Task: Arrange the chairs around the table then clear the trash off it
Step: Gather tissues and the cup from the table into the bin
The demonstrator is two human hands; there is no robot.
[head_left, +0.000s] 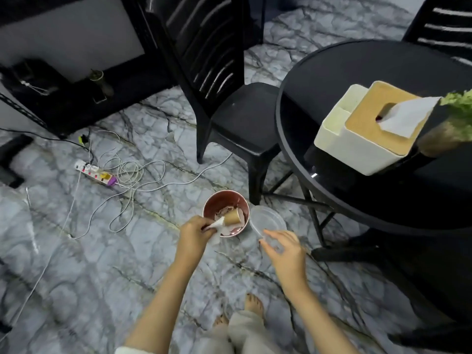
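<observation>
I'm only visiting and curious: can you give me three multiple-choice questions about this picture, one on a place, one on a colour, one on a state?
1. The bin stands: A on the floor beside the chair; B on the chair's seat; C on a windowsill.
2. The tissue box has a top that is: A blue; B tan; C red.
3. The left hand: A lies flat, empty; B grips a spoon; C fingers pinch a white tissue.
Answers: 1A, floor tiles show around it; 2B, tan lid on a white body; 3C, the tissue is held over the bin.
</observation>
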